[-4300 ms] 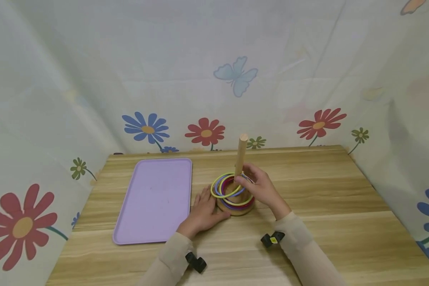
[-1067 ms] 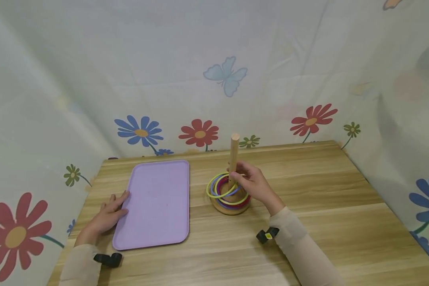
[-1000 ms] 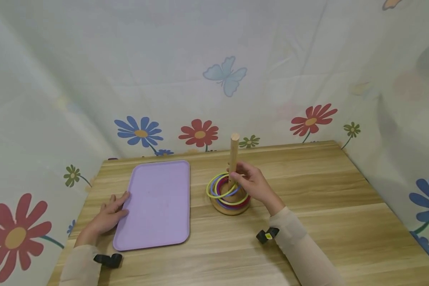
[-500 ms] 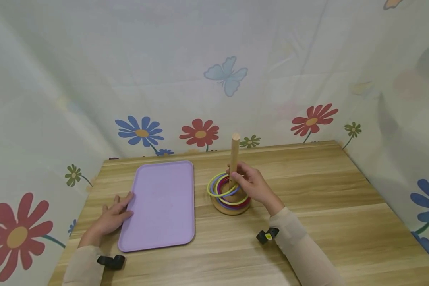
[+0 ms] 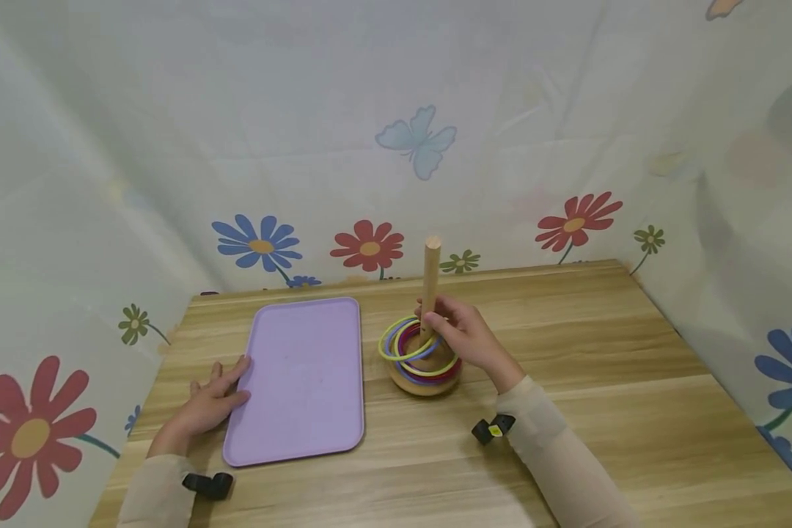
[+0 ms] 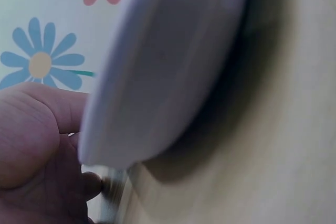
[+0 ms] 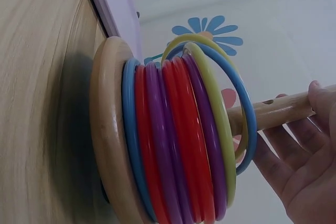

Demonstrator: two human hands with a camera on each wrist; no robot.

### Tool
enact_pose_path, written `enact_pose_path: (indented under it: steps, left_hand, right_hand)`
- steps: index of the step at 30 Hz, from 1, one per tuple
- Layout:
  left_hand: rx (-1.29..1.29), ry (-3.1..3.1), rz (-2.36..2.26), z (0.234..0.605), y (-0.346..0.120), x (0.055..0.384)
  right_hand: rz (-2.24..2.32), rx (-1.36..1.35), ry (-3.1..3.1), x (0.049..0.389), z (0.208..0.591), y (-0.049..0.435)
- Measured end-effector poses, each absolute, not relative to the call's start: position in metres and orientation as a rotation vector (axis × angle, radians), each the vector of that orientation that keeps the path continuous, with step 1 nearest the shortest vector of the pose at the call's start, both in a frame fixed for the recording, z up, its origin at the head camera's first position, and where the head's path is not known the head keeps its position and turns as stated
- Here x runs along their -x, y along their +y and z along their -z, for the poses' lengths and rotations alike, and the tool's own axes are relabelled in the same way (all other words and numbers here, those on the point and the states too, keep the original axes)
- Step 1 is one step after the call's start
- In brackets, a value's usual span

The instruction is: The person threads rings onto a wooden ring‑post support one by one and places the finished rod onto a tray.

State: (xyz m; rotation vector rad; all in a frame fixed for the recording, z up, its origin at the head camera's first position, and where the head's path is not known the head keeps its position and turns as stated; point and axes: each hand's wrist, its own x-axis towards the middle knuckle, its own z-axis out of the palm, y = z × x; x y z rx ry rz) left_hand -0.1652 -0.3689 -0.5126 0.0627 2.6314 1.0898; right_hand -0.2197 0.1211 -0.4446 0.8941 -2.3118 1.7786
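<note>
My right hand [image 5: 470, 341] grips the wooden post [image 5: 430, 275] of a ring toss stand low down, just above its rings. Blue, red, purple and yellow rings are stacked round the post; the top yellow ring and a blue ring [image 7: 247, 114] sit askew. The right wrist view shows the round wooden base [image 7: 107, 129] with a dark shadow between it and the tabletop. To the left, a lilac rectangular tray [image 5: 297, 381] lies on the table. My left hand [image 5: 204, 411] touches its left edge with fingers extended; part of those fingers is hidden in the left wrist view.
A wood-grain table [image 5: 607, 411] spreads round the stand and tray. Behind it and along both sides hangs a pale curtain [image 5: 290, 147] printed with flowers and a butterfly. A narrow strip of tabletop separates the tray from the stand's base.
My left hand left the stand's base for the tray's left edge, and the tray has slid right towards the stand. The right hand keeps its grip; the post top is now slightly higher.
</note>
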Motion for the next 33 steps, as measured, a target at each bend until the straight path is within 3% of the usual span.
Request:
enact_pose_path:
  steps: [33]
  left_hand:
    - [-0.203, 2.701, -1.035, 0.512, -0.326, 0.159]
  right_hand:
    - [-1.755, -0.902, -2.289, 0.221, 0.437, 0.131]
